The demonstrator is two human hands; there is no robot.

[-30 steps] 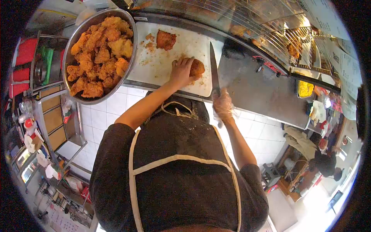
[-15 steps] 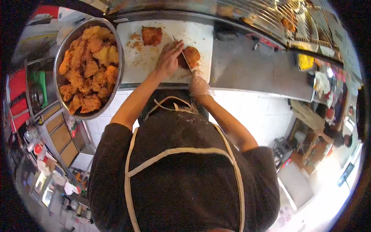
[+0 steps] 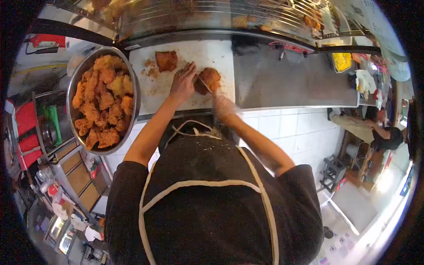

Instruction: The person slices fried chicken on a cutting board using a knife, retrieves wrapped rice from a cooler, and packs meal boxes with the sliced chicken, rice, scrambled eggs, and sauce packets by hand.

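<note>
My right hand (image 3: 224,107), smeared by motion and apparently in a clear glove, grips a knife (image 3: 204,84) by its handle. The blade lies across a brown fried piece of meat (image 3: 210,77) on the white cutting board (image 3: 152,95). Just left of that piece is my left hand (image 3: 183,85), its fingers stretched out near the blade's far end; whether they touch blade or meat I cannot tell. Farther back on the board sits a second, squarish fried piece (image 3: 166,61), with loose crumbs (image 3: 151,72) beside it.
A large metal bowl (image 3: 136,95) heaped with fried chicken pieces (image 3: 106,101) stands left of the board. To the right runs a grey metal counter (image 3: 291,79). Behind are wire racks (image 3: 282,11) with food. A yellow-filled tray (image 3: 342,62) and another person (image 3: 388,138) are at the far right.
The whole view has shifted, so board and bowl appear lower. Less of the blade shows beyond the meat, and my left hand appears slightly farther from it.
</note>
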